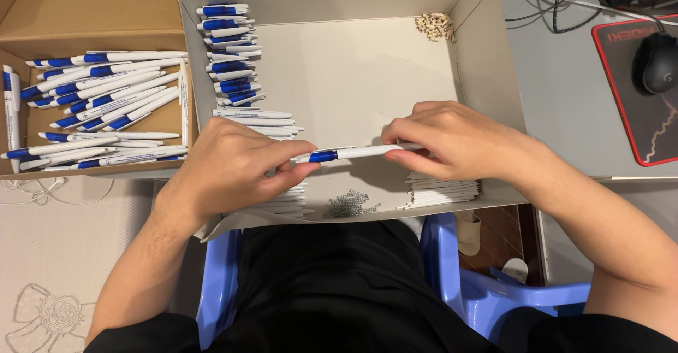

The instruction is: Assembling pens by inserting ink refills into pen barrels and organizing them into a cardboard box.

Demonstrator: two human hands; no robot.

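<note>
Both my hands hold one white pen with a blue grip level over a white cardboard box. My left hand pinches its blue tip end. My right hand grips the white barrel end. Inside the box, blue pen tips are stacked at the far left, white barrels lie under my left hand, more white barrels sit under my right wrist, and a heap of small metal springs lies by the near wall.
A brown cardboard box at the left holds several finished blue-and-white pens. A small pile of tan parts lies in the white box's far right corner. A black mouse rests on a red-edged pad at the right. I sit on a blue plastic chair.
</note>
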